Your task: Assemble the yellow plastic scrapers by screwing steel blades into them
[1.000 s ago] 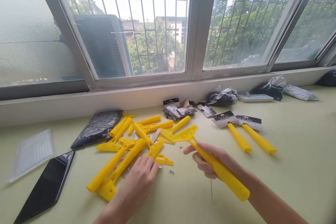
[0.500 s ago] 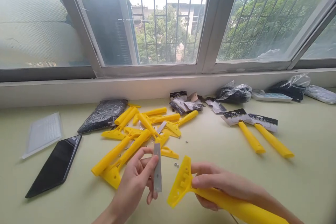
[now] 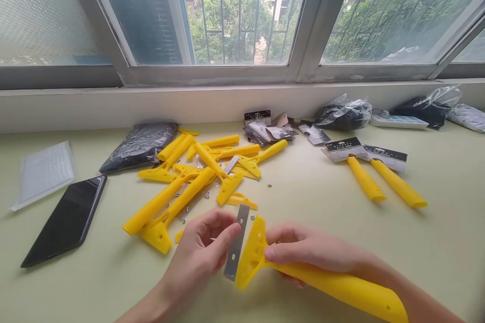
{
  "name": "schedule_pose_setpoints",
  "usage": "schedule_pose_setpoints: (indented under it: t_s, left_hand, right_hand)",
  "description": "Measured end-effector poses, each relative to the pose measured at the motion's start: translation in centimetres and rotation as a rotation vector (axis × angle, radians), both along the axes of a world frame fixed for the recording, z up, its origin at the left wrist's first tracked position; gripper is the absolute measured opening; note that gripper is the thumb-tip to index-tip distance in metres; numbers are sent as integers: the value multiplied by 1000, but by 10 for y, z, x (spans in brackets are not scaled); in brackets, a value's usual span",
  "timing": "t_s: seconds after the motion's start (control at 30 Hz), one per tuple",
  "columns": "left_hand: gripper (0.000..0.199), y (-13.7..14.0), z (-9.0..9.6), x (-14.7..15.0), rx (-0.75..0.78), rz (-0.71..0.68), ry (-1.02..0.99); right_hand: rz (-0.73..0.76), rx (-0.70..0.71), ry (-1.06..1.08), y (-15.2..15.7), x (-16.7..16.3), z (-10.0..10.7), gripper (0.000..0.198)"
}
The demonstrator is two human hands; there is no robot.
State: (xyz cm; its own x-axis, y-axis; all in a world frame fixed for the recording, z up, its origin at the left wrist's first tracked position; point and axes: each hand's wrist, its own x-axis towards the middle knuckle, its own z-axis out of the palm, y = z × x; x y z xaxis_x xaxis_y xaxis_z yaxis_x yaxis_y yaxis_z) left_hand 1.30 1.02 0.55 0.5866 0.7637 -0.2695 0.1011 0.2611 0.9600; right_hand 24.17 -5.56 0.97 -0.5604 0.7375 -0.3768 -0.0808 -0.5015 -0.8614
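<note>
Over tabletop | left hand pinching blade (thumb atop) | right hand curled round scraper

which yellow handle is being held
The yellow handle in the right hand, its head beside the metal blade the left hand holds; the other yellow handles lie on the table.

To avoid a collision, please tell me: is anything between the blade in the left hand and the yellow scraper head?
Nothing visible stands between the blade and the yellow scraper head; the small nut seen by their upper ends lies on the table.
</note>
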Motion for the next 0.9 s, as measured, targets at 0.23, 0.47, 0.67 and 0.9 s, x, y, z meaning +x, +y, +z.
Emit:
schedule_pose_setpoints:
  t_s: [0.23, 0.47, 0.67, 0.9]
  left_hand:
    - [34, -11, -10, 3, 70, -68, 18]
    - [33, -14, -7, 2, 84, -77, 55]
    - [30, -15, -9, 2, 124, -82, 28]
    - [19, -13, -15, -13, 1152, -52, -142]
  right_hand:
    - [38, 33, -115, -3, -1, 1, 29]
    - [21, 22, -110, -5, -1, 5, 26]
    - [-5, 31, -119, -4, -1, -1, 31]
    - [-27, 392, -392, -21, -7, 14, 23]
